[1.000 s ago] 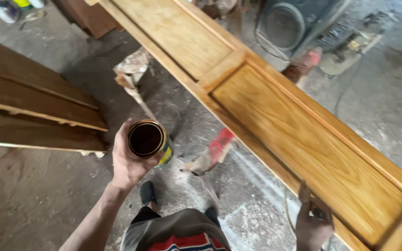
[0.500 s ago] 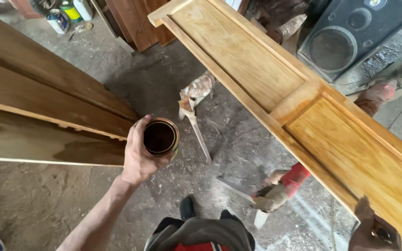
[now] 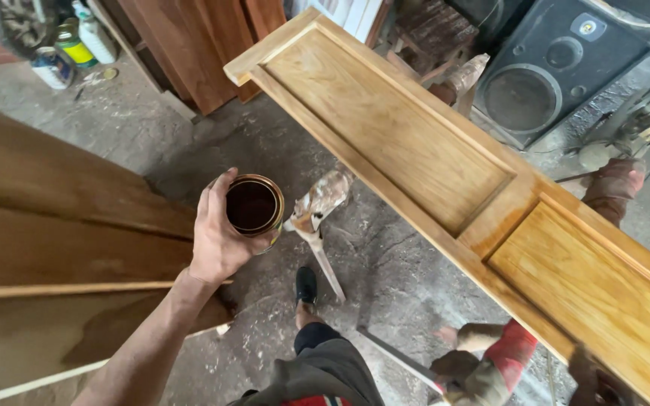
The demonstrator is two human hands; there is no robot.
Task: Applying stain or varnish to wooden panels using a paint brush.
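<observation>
Left hand (image 3: 216, 240), fingers (image 3: 218, 192) gripping an open tin (image 3: 253, 207), centre frame; right hand (image 3: 596, 383) under panelled door (image 3: 445, 173), lower right, grip unclear.

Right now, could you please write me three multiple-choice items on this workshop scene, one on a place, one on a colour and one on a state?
1. Where is the black loudspeaker?
A. Top right, beyond the panelled door
B. Bottom left, on the planks
C. Between the person's feet

2. What colour is the liquid in the can?
A. White
B. Dark brown
C. Bright green

3. How is the can held?
A. Lidded, lying on the floor
B. Open-topped, upright in the left hand
C. Tipped over the door

Answers:
1 A: the loudspeaker stands behind the panelled door.
2 B: the can shows a dark brown surface inside.
3 B: the left hand wraps the can, whose open mouth faces up; the right hand is at the door's near edge.
</observation>
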